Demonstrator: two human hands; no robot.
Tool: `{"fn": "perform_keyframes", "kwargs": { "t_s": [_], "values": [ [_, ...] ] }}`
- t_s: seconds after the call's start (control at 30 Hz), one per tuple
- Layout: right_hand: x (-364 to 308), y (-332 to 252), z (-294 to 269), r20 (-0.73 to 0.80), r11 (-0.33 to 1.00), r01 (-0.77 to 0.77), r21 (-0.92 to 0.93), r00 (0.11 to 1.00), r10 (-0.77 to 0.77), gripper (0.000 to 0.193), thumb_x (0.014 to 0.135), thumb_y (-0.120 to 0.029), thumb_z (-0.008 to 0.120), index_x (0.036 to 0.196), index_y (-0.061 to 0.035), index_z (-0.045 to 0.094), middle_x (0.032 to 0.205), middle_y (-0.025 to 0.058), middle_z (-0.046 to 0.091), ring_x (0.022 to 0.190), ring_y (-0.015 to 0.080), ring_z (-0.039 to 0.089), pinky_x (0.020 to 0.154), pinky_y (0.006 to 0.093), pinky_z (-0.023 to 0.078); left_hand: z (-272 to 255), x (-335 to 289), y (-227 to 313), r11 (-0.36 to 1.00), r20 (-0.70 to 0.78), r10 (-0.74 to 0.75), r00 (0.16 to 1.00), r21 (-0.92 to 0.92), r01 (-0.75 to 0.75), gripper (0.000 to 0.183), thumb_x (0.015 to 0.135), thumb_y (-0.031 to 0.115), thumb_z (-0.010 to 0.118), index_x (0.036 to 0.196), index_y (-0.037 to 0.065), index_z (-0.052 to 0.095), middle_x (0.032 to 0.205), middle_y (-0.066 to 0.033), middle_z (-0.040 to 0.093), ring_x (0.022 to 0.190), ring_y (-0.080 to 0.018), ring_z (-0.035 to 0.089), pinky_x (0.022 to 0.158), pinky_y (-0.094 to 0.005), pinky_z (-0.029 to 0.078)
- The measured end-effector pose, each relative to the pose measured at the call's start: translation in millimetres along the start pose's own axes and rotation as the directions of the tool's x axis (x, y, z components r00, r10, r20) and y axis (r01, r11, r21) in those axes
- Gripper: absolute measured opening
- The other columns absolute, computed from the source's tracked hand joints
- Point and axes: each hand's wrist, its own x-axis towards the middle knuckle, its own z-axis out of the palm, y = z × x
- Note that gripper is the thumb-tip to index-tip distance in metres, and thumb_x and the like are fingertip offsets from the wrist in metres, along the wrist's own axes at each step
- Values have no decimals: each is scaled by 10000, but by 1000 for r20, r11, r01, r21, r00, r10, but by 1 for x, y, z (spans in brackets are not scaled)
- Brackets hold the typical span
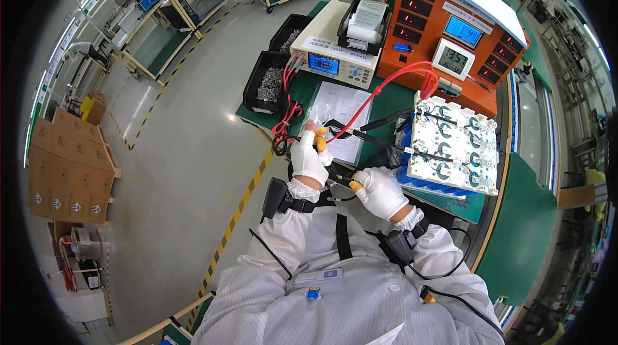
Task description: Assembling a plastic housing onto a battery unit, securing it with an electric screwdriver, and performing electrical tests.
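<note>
My left hand (310, 157), in a white glove with yellow fingertips, is closed at the front edge of the bench. Its fingertips are at the end of the red cable (360, 108) and beside the black cables (335, 127); what they pinch is too small to make out. My right hand (380, 191), gloved the same way, is closed on a black cable (341, 176) that runs toward the left hand. Just right of it stands a battery pack (450, 145) with a white top frame and blue cells. Black leads join the pack from the left. A printed sheet (341, 110) lies beyond my hands.
Behind stand a white bench meter (338, 55), a small printer (365, 26) and an orange test unit (412, 55). Two black bins, one a bin of metal fasteners (264, 84), sit at the left edge. Red test leads (288, 116) hang near that edge. Cartons (71, 164) stand far left.
</note>
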Motion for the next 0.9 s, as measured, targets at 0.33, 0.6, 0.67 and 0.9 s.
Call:
{"fn": "perform_keyframes", "kwargs": {
  "t_s": [0.33, 0.6, 0.67, 0.9],
  "values": [
    [2, 4, 11, -18, 999, 17, -31, 1000, -18, 129, 836, -220, 661, 905, -112, 674, 856, 97, 653, 814, 336, 623, 749, 458, 499, -2, -1, 4, 999, -32, -28, 999, 28, 29, 347, 969, 452, 589, 852, 134, 515, 547, 16, 400, 373, -103, 312, 395, -259, 234],
    [3, 5, 14, -70, 998, 45, -40, 996, -48, 130, 814, -201, 674, 911, -115, 674, 835, 91, 649, 794, 329, 624, 723, 445, 504, -2, 3, 2, 1000, -49, 10, 999, -28, -12, 448, 901, 490, 681, 839, 53, 603, 551, 35, 391, 376, -86, 302, 390, -257, 210],
    [4, 4, 13, -80, 998, 44, -37, 996, -47, 126, 813, -202, 676, 903, -114, 673, 830, 92, 649, 789, 329, 622, 719, 445, 503, 1, 3, 3, 1000, -68, -4, 998, -31, 1, 435, 908, 485, 674, 816, 69, 589, 554, 33, 388, 377, -89, 299, 390, -262, 210],
    [3, 6, 12, -90, 997, 66, -28, 994, -69, 105, 812, -201, 680, 875, -118, 670, 824, 92, 646, 778, 328, 616, 707, 442, 501, -15, 16, -1, 998, 29, -68, 997, -16, 69, 211, 1022, 388, 446, 1093, 215, 544, 583, -10, 435, 376, -123, 336, 391, -277, 255]
  ]
}}
